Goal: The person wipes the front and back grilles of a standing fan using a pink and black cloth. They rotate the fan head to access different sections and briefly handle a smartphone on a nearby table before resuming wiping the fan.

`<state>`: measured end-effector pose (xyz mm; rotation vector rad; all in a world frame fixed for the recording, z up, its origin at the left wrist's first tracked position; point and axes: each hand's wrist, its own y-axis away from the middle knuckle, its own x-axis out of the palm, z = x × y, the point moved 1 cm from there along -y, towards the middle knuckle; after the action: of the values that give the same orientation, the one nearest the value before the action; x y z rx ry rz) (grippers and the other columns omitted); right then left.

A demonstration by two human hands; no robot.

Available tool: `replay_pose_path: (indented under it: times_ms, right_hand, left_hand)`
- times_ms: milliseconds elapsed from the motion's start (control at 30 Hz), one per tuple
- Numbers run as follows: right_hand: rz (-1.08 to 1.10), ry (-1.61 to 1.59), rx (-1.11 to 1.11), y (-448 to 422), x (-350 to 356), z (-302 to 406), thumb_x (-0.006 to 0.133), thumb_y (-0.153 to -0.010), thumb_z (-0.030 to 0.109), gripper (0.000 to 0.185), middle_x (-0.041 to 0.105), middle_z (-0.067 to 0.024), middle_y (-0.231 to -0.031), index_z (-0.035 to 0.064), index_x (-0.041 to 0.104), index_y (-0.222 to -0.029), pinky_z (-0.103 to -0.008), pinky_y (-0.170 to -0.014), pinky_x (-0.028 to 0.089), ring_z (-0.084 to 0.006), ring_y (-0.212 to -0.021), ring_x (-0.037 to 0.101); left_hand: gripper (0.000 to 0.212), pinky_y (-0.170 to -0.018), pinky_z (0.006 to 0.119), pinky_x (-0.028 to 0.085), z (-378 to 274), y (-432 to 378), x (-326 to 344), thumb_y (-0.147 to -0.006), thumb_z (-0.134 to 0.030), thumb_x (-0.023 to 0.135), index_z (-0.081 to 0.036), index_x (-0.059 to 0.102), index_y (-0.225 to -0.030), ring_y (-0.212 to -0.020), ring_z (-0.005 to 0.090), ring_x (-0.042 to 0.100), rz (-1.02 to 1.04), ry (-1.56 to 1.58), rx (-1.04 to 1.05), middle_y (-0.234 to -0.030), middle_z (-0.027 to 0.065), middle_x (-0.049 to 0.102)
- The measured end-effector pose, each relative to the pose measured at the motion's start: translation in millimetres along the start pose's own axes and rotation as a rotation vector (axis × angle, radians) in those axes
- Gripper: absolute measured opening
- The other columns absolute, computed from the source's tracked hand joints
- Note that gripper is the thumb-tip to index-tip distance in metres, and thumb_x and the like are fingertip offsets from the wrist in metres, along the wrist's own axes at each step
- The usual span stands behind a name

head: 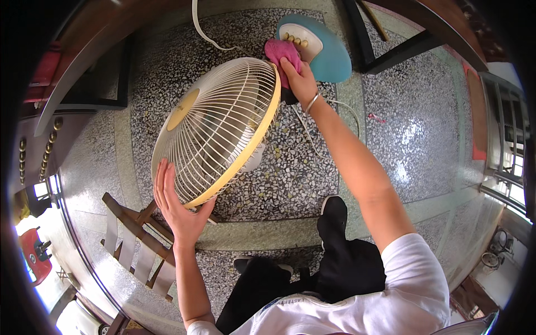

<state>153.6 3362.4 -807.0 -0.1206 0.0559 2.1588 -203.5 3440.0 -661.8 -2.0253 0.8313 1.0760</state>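
Note:
Before me stands an electric fan with a round wire grille (209, 138), a yellow rim and a yellow centre disc. My left hand (178, 209) grips the grille's near lower edge, thumb at the rim and fingers over the wires. In my right hand (299, 81) is a pink cloth (281, 52), bunched up near the fan's neck and beside the control panel. The blue fan base (337, 63) rests on the floor, its pale panel (314, 39) bearing several gold-coloured buttons. The cloth and my right hand hide part of the panel and the stand.
A white power cord (201, 29) runs in from the top, and a cord loop (312, 138) lies on the speckled terrazzo floor (284, 184). At lower left is a low wooden-framed folding seat with straps (138, 247). Dark table legs (360, 42) stand at upper right.

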Motion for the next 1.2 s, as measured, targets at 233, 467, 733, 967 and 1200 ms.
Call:
replay_pose_path:
  times_ms: [233, 467, 733, 967, 1200]
  right_hand:
    - [0.052, -0.056, 0.287, 54.6, 21.6, -4.6, 0.058, -0.094, 0.04, 0.04, 0.069, -0.0118, -0.09, 0.0061, 0.066, -0.114, -0.0319, -0.08, 0.051, -0.0188, -0.082, 0.065]
    - [0.393, -0.424, 0.615, 174.5, -6.6, 16.7, 0.055, -0.099, 0.032, 0.036, 0.069, -0.0055, -0.101, 0.003, 0.063, -0.119, -0.0264, -0.083, 0.05, -0.0107, -0.088, 0.062]
    - [0.036, -0.697, 0.428, 99.0, -25.1, 33.8, 0.05, -0.102, 0.022, 0.038, 0.057, -0.0032, -0.127, 0.0014, 0.05, -0.134, -0.0262, -0.098, 0.041, -0.0098, -0.112, 0.052]
    - [0.182, -0.078, -0.103, -6.4, 22.6, 20.8, 0.059, -0.09, 0.026, 0.04, 0.058, -0.0189, -0.121, -0.0019, 0.06, -0.118, -0.0347, -0.101, 0.042, -0.0266, -0.115, 0.055]
    - [0.364, -0.376, 0.253, -66.9, 41.0, -13.3, 0.056, -0.09, 0.019, 0.026, 0.066, -0.0054, -0.096, 0.003, 0.067, -0.108, -0.0256, -0.077, 0.048, -0.0143, -0.084, 0.06]
  left_hand:
    - [0.097, -0.113, 0.049, 0.026, 11.3, 11.5, -8.3, -0.061, -0.017, 0.085, -0.004, 0.034, -0.143, -0.138, 0.0359, 0.032, 0.041, 0.049, -0.081, -0.148, 0.0184, 0.034]
    - [0.105, -0.113, 0.05, 0.027, 2.3, 6.4, -4.3, -0.059, -0.016, 0.087, -0.005, 0.028, -0.146, -0.139, 0.0379, 0.031, 0.101, 0.023, -0.095, -0.15, 0.0192, 0.031]
    - [0.109, -0.114, 0.052, 0.026, 14.4, 14.5, -7.8, -0.06, -0.022, 0.088, -0.006, 0.024, -0.147, -0.14, 0.0403, 0.029, 0.136, -0.01, -0.124, -0.15, 0.022, 0.029]
    - [0.107, -0.116, 0.05, 0.022, 11.2, 15.7, -1.1, -0.065, -0.026, 0.084, -0.004, 0.022, -0.148, -0.141, 0.0365, 0.027, 0.119, -0.014, -0.146, -0.152, 0.0206, 0.027]
    - [0.106, -0.112, 0.05, 0.029, 2.6, -0.6, 4.3, -0.062, -0.028, 0.089, -0.003, 0.027, -0.144, -0.136, 0.0405, 0.034, 0.084, -0.033, -0.097, -0.148, 0.0236, 0.032]
